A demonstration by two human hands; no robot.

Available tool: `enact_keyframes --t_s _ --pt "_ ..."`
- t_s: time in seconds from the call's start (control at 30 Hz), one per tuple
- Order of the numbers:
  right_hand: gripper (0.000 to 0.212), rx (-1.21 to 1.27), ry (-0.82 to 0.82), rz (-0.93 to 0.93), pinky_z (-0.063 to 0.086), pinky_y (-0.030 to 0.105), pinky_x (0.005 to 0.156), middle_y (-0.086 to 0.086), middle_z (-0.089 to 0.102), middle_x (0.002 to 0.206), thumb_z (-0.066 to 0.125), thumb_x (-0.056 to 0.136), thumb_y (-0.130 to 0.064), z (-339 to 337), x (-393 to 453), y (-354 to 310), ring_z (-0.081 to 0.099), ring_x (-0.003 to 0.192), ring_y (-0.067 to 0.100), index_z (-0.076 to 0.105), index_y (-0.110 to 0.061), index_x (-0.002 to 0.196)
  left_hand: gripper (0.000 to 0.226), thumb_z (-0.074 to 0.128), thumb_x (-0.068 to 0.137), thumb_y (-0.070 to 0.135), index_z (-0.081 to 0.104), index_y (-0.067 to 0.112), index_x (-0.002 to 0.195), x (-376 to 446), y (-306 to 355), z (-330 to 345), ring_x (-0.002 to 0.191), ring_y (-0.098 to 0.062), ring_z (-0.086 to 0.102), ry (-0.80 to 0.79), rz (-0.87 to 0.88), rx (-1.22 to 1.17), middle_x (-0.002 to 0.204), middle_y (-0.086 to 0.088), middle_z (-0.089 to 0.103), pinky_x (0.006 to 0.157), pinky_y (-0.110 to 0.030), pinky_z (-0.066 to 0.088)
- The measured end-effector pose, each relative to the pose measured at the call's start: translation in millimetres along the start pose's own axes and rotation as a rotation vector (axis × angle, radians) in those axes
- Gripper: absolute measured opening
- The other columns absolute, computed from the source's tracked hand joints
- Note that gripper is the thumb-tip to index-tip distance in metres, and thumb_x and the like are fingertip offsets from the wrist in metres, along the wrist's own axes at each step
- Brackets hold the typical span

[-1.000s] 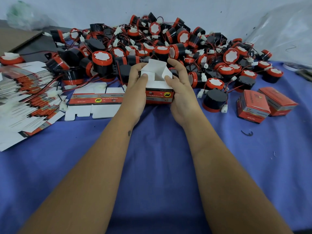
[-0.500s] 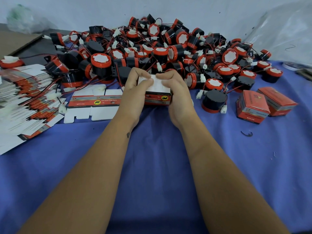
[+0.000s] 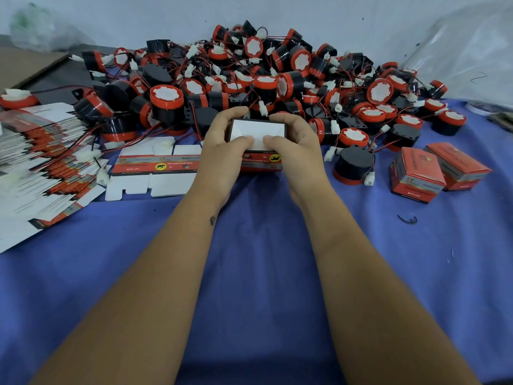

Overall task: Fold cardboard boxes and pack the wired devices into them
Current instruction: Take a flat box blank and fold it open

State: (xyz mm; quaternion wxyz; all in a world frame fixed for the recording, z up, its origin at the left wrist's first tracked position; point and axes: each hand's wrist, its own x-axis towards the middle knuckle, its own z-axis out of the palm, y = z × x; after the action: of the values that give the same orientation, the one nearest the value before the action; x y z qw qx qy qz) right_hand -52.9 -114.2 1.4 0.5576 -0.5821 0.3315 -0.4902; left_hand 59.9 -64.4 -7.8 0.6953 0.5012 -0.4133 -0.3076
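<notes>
Both bare forearms stretched forward, converging toward the middle. Left hand (image 3: 220,145) and right hand (image 3: 295,147) facing each other, fingers curled over the far edge of a small box (image 3: 256,132), thumbs pressed down side by side on its white top, tips nearly touching.

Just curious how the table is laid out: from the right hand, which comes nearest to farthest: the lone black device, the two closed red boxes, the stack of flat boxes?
1. Lone black device, just right of the right hand.
2. Closed red boxes, farther right.
3. Stack of flat boxes, far left.
</notes>
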Motion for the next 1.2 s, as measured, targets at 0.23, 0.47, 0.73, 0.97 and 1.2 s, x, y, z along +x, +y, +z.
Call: enact_keyframes --t_s 0.23,0.47,0.73,0.97,1.2 --pt "0.032 0.000 -0.010 -0.011 0.059 0.036 0.081 0.007 0.066 0.110 0.059 0.087 0.006 -1.9 -1.0 0.6 0.064 0.104 0.024 0.060 -0.014 0.112 0.036 0.051 0.090 0.003 0.064 0.034 0.103 -0.5 -0.1 -0.2 0.081 -0.001 0.067 0.003 -0.024 -0.037 0.104 0.005 0.065 0.066 -0.021 0.054" --pt "0.025 0.147 -0.064 0.086 0.056 0.028 0.074 0.002 0.068 0.099 0.046 0.096 -0.009 3.3 0.4 -2.1 0.064 0.092 0.017 0.068 -0.019 0.092 0.029 0.044 0.092 0.011 0.062 0.028 0.107 0.1 0.7 -0.3 0.081 -0.010 0.067 0.010 -0.110 -0.146 0.105 -0.004 0.065 0.061 -0.024 0.054" --pt "0.027 -0.033 -0.031 0.018 0.057 0.038 0.078 0.002 0.067 0.093 0.052 0.086 0.001 4.0 -0.2 0.6 0.063 0.089 0.018 0.065 -0.022 0.091 0.037 0.054 0.084 0.002 0.064 0.031 0.106 -1.5 0.1 -0.5 0.092 -0.013 0.065 0.011 -0.054 0.013 0.106 0.001 0.065 0.069 -0.024 0.056" --pt "0.026 -0.065 -0.023 -0.032 0.058 0.029 0.071 -0.002 0.067 0.089 0.054 0.089 0.000 2.9 -1.3 1.0 0.064 0.083 0.011 0.066 -0.024 0.089 0.035 0.055 0.085 0.002 0.064 0.030 0.105 -1.8 1.3 -0.5 0.086 -0.008 0.065 0.008 -0.020 0.028 0.098 0.006 0.067 0.066 -0.021 0.054" --pt "0.034 -0.135 0.168 0.031 0.038 0.014 0.081 0.009 0.061 0.123 0.031 0.105 -0.029 4.1 1.3 -1.1 0.047 0.099 0.012 0.063 -0.018 0.108 0.023 0.044 0.086 0.040 0.066 0.044 0.079 1.0 -0.1 1.9 0.089 -0.012 0.058 0.027 -0.059 -0.027 0.084 0.013 0.064 0.086 -0.032 0.046"
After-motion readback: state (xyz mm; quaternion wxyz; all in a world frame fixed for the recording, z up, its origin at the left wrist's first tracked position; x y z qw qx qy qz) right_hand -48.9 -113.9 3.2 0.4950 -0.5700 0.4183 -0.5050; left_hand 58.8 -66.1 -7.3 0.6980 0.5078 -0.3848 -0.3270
